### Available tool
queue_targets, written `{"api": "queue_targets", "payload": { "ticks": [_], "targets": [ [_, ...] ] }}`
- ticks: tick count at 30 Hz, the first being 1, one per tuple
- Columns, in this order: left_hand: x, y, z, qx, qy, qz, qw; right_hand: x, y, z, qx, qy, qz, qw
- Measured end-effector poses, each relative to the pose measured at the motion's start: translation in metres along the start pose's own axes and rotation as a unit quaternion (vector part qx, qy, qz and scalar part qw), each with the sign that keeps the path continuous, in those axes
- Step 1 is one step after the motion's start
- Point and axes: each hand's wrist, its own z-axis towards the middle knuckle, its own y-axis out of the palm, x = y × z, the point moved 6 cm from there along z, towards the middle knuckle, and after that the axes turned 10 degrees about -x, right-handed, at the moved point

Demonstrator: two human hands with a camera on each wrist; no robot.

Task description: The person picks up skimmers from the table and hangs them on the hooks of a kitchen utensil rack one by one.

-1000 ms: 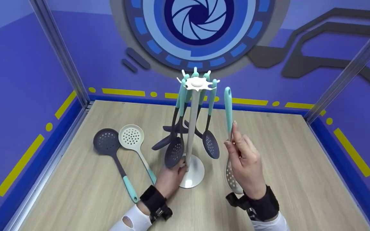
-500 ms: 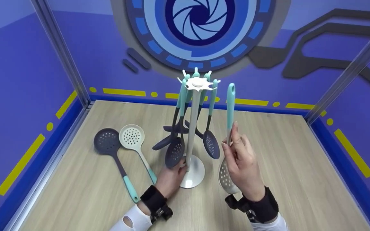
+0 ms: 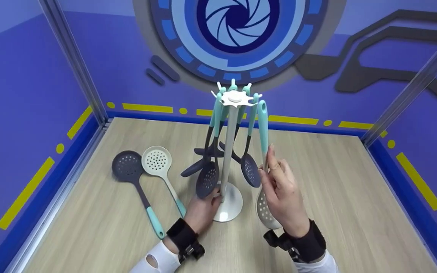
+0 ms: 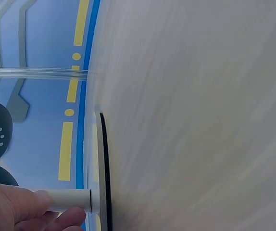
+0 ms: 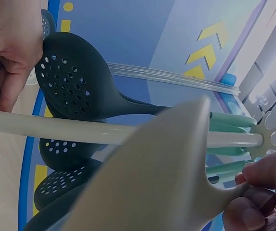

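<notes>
In the head view my right hand point(image 3: 285, 189) pinches a white slotted spoon point(image 3: 266, 212) by its neck, teal handle up and perforated head down. The handle's holed tip stands right at the right side of the white hook ring point(image 3: 235, 98) on top of the utensil stand point(image 3: 229, 151). Its pale head point(image 5: 152, 178) looms blurred in the right wrist view. My left hand point(image 3: 202, 212) grips the stand's pole low, just above the round base point(image 3: 231, 204); in the left wrist view the fingers wrap the pole point(image 4: 68, 199). A hanging dark slotted spoon point(image 3: 207, 180) partly covers that hand.
Several dark utensils with teal handles hang from the hooks, among them a dark slotted spoon point(image 3: 250, 170) close to the right hand. On the table at left lie a dark skimmer point(image 3: 127, 167) and a white skimmer point(image 3: 156, 161). Blue printed walls enclose the table.
My right hand has brought the white slotted spoon left, its handle tip now right beside the hook ring. The left hand keeps its grip on the pole.
</notes>
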Motion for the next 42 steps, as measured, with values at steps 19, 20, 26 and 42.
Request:
{"api": "queue_targets", "payload": {
  "ticks": [19, 20, 26, 42],
  "targets": [
    [0.000, -0.001, 0.002, -0.007, 0.002, -0.012, 0.9999, -0.001, -0.003, 0.008, -0.008, 0.000, -0.015, 0.9999],
    [0.000, 0.000, 0.001, -0.006, 0.003, -0.009, 0.9999, -0.001, -0.002, 0.008, -0.009, 0.001, -0.015, 0.9998],
    [0.001, 0.001, 0.002, -0.004, 0.003, 0.002, 1.0000, -0.002, 0.002, 0.007, -0.010, 0.001, -0.015, 0.9998],
    [0.001, 0.000, -0.001, 0.014, 0.016, 0.004, 0.9998, 0.008, 0.020, 0.007, -0.022, 0.021, 0.042, 0.9987]
  ]
}}
